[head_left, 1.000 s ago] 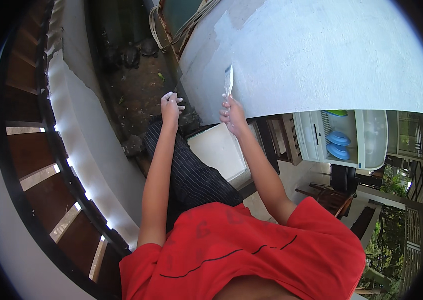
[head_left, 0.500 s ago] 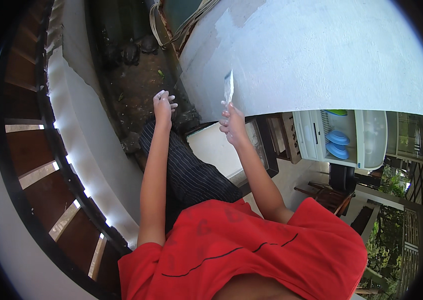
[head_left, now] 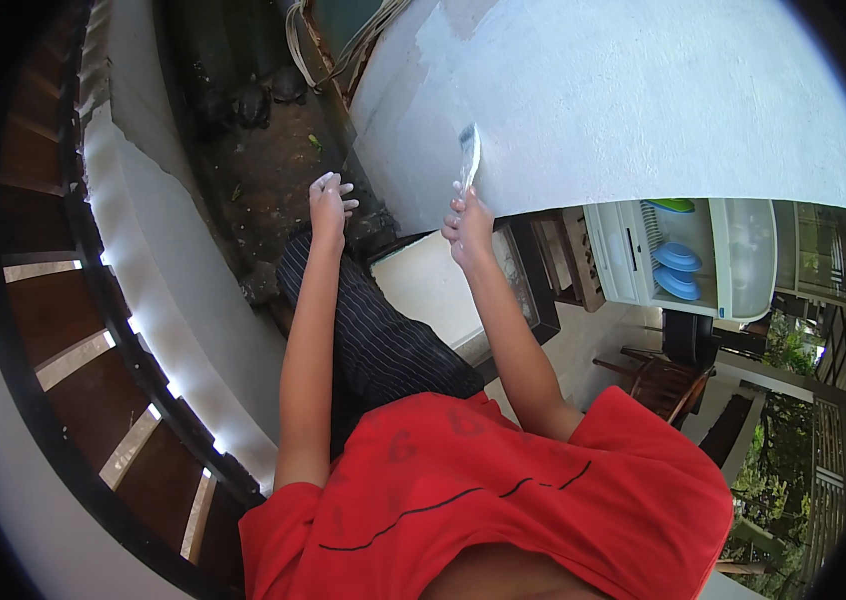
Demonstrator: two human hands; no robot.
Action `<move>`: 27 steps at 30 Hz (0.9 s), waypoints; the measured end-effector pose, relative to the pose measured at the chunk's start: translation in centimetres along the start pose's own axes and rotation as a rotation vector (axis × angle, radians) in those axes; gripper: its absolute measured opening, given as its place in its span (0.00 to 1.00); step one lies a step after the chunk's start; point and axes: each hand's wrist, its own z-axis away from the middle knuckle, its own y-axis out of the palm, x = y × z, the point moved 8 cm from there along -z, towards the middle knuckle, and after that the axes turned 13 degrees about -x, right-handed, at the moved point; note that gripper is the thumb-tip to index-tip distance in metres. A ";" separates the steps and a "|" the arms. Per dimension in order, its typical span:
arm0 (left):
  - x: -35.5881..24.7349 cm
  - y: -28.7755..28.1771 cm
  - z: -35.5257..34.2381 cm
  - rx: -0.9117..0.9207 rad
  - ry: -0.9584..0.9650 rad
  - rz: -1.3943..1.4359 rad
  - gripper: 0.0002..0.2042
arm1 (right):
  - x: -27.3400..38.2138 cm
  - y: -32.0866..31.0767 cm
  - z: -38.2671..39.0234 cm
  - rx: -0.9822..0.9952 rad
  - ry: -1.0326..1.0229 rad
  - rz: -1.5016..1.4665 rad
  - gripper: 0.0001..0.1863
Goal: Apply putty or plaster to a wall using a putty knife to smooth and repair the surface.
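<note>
My right hand (head_left: 469, 226) is closed round the handle of a paintbrush (head_left: 470, 150), whose bristles point up and are coated white. The brush lies against or just in front of the pale, white-painted wall (head_left: 603, 110); I cannot tell whether the bristles touch it. My left hand (head_left: 328, 208) is held up beside the wall's left edge, its fingers loosely bent and apart, with nothing in them. White paint marks the fingers of both hands.
A low wall (head_left: 168, 230) and a brown slatted fence (head_left: 53, 330) run along the left. Coiled cables (head_left: 343, 55) hang at the top. Dark, turtle-like shapes (head_left: 253, 103) lie on the wet ground. To the right are a white cabinet (head_left: 611, 250) with blue plates (head_left: 678, 257) and a wooden chair (head_left: 658, 380).
My right hand has moved slightly up and to the right with the paintbrush, whose bristles now tilt more. My left hand has barely moved.
</note>
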 end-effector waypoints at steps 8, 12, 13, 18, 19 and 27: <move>-0.6 0.1 0.1 -0.001 0.004 0.014 0.19 | -1.6 -0.3 2.7 0.259 0.254 0.022 0.16; -0.8 0.8 0.8 0.023 0.016 -0.004 0.18 | -0.3 0.4 0.7 0.199 0.238 -0.245 0.16; -0.7 0.7 0.9 0.025 0.013 -0.010 0.18 | -0.2 -0.9 0.8 0.110 0.160 -0.148 0.17; -0.6 -1.0 -0.5 -0.020 -0.002 -0.016 0.19 | -1.4 -5.4 3.2 -0.012 0.046 0.008 0.18; -0.6 -1.1 -0.6 -0.022 -0.001 -0.014 0.19 | -2.0 -6.0 3.9 -0.006 0.064 0.050 0.18; -0.8 0.5 0.7 0.021 0.003 0.002 0.19 | -1.1 -3.3 3.0 0.066 -0.024 0.320 0.19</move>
